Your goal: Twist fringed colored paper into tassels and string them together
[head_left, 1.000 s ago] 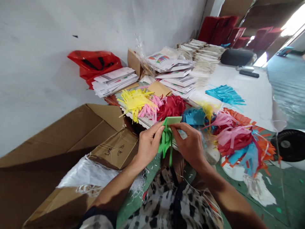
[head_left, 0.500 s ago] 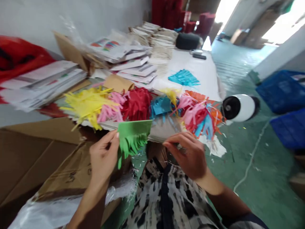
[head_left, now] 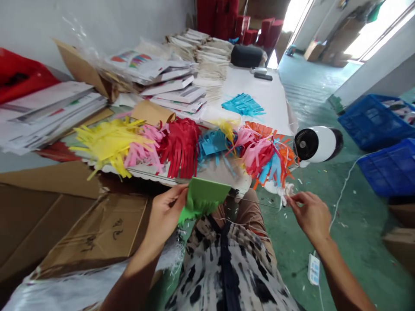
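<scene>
My left hand [head_left: 167, 211] pinches the left edge of a green fringed paper piece [head_left: 209, 192], its plain band up and its cut strips hanging down. It is held over my lap, just in front of the table edge. Out to the right, my right hand [head_left: 309, 214] has thumb and forefinger closed on white string [head_left: 285, 194] by the table's corner. A thin thread runs from near the green paper towards that hand. Along the table edge lie yellow [head_left: 112, 140], pink [head_left: 144, 149], red [head_left: 183, 142] and blue fringed paper [head_left: 212, 142], with a mixed-colour bunch [head_left: 262, 153] at the right.
Stacks of printed white sheets [head_left: 181, 90] and a cardboard box [head_left: 87, 229] are on the left. Another blue fringe [head_left: 243, 104] lies farther back. A black-and-white fan [head_left: 319, 144] stands off the right edge, near blue crates [head_left: 389, 168]. A power strip [head_left: 314, 268] is on the floor.
My right hand has moved right and away from the green paper, to the white string at the table corner. The green paper has shifted right and slightly down with my left hand.
</scene>
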The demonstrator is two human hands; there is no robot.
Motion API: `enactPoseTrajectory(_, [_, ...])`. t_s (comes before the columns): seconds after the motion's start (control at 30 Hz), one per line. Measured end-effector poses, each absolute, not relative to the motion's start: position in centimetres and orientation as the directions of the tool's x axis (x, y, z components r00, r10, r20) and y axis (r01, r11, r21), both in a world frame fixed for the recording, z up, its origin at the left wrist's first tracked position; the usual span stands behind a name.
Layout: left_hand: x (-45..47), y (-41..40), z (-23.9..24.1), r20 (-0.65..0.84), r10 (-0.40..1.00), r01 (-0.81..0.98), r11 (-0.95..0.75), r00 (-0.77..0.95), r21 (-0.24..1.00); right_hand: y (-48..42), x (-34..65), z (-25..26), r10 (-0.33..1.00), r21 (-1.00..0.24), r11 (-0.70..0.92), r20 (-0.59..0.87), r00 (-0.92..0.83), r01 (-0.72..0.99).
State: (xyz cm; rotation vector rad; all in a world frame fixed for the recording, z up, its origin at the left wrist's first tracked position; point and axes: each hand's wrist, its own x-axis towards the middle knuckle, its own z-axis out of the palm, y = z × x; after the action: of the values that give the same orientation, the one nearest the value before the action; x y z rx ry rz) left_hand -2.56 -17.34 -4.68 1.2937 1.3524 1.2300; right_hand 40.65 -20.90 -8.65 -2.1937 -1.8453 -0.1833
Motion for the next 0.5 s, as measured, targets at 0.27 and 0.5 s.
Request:
enactPoseTrajectory(0.27, [0.6, -17.8, -3.3, 0.008, 0.987, 0.085, -0.021, 0.159, 0.996, -19.3, 30.1, -1.3, 0.896, -0.539, 0.380, 0.417, -0.154, 0.752])
enactPoseTrajectory(0.5, [0.2, -18.6, -3.0, -0.060, 0.956, 0.012, 0.059, 0.286, 0.998, -16.2, 23.4, -0.2, 0.897, -0.765, 0.406, 0.229, -0.378, 0.501])
